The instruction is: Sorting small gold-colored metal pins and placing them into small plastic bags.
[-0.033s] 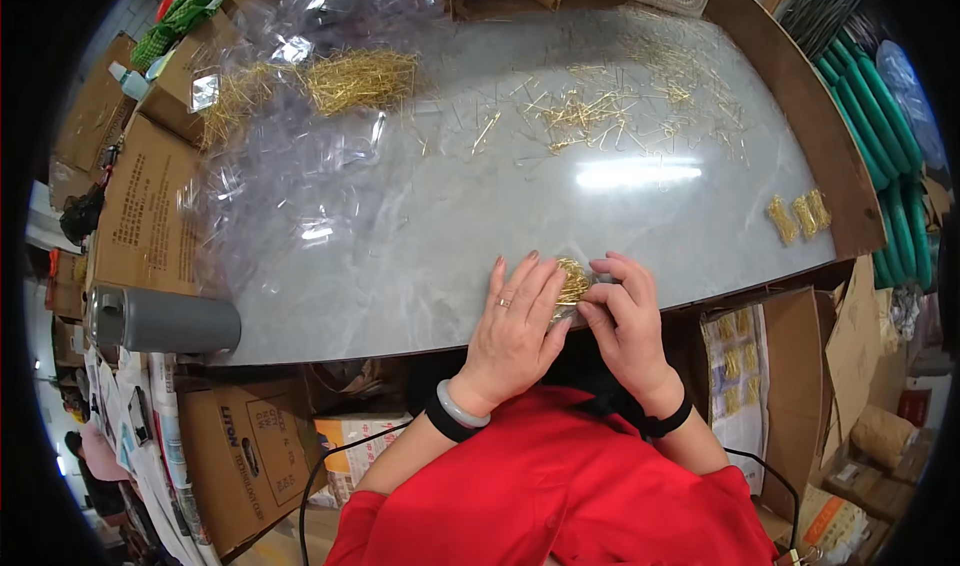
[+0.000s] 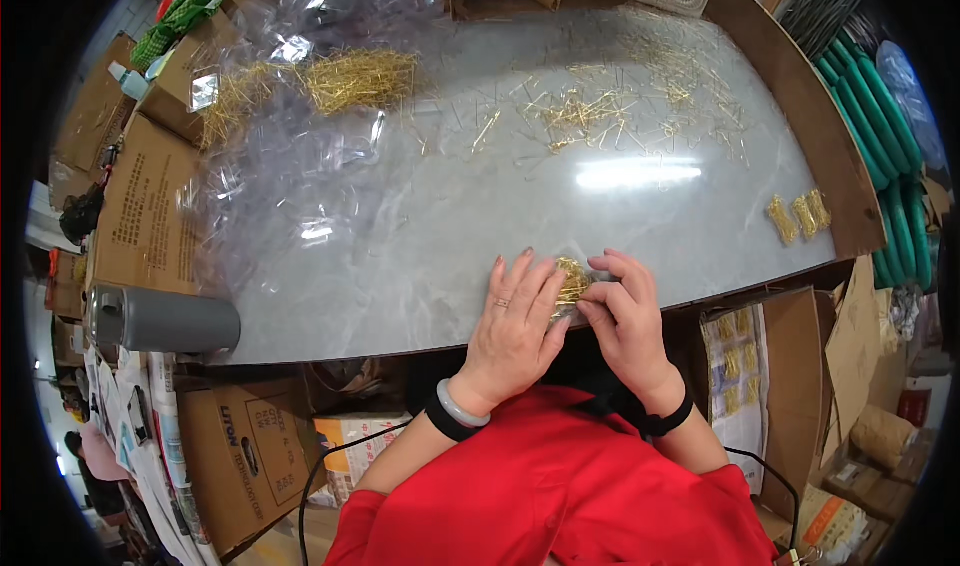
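Note:
At the near edge of the table, a small clear plastic bag (image 2: 563,312) holds a bundle of gold-coloured metal pins or hooks (image 2: 572,281). My left hand (image 2: 520,311) lies flat over the bag's left part, fingers stretched out and pressing down. On the other side, my right hand (image 2: 630,316) is closed, its thumb and forefinger pinching the bag's right edge. The left palm hides much of the bag. Whether the bag is sealed I cannot tell.
Loose gold pins (image 2: 585,116) lie scattered across the far table. A gold pile (image 2: 362,81) rests among clear plastic bags (image 2: 290,186) at left. Filled packets (image 2: 800,216) sit at the right edge. A grey tumbler (image 2: 165,319) lies on its side; an open carton (image 2: 790,366) stands below right.

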A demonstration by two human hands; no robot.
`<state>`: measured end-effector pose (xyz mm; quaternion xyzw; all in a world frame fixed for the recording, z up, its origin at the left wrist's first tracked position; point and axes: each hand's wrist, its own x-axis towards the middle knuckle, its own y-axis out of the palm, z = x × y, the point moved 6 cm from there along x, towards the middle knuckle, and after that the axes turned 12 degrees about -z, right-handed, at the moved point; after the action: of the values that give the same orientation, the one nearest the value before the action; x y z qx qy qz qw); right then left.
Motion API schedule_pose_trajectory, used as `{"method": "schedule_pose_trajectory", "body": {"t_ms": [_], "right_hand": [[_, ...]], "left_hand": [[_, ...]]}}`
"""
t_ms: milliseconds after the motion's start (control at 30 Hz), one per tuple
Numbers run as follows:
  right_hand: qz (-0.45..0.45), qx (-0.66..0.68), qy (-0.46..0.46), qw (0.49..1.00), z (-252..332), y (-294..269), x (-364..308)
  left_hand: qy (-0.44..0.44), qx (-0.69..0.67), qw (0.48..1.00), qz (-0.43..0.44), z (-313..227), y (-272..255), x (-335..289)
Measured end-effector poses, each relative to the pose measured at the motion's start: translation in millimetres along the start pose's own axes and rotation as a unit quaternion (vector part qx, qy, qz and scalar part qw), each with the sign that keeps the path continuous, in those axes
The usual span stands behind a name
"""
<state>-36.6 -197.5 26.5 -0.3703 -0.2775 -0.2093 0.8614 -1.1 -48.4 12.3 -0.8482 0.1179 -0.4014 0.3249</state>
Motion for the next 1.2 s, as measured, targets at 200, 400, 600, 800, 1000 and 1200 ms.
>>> {"method": "schedule_pose_trajectory", "body": {"t_ms": [200, 400, 600, 800, 1000, 1200], "right_hand": [[-0.053, -0.101, -0.137, 0.984, 7, -2, 14], [0.011, -0.067, -0.064, 0.996, 0, -3, -5], [0.135, -0.097, -0.048, 0.985, 5, 13, -19], [0.087, -0.071, -0.073, 0.991, 2, 10, -5], [0.052, -0.074, -0.043, 0.995, 18, 20, 10], [0.054, -0.059, 0.003, 0.997, 11, 37, 4]], "left_hand": [[0.003, 0.030, 1.000, -0.009, -3, -2, 4], [0.011, 0.029, 0.999, 0.023, -2, 4, 0], [0.032, 0.080, 0.996, 0.017, -5, 5, -1], [0.005, -0.011, 1.000, 0.016, 1, -1, 1], [-0.074, -0.222, 0.972, -0.014, 19, -10, -3], [-0.057, -0.175, 0.983, 0.015, 17, -8, -2]]}}
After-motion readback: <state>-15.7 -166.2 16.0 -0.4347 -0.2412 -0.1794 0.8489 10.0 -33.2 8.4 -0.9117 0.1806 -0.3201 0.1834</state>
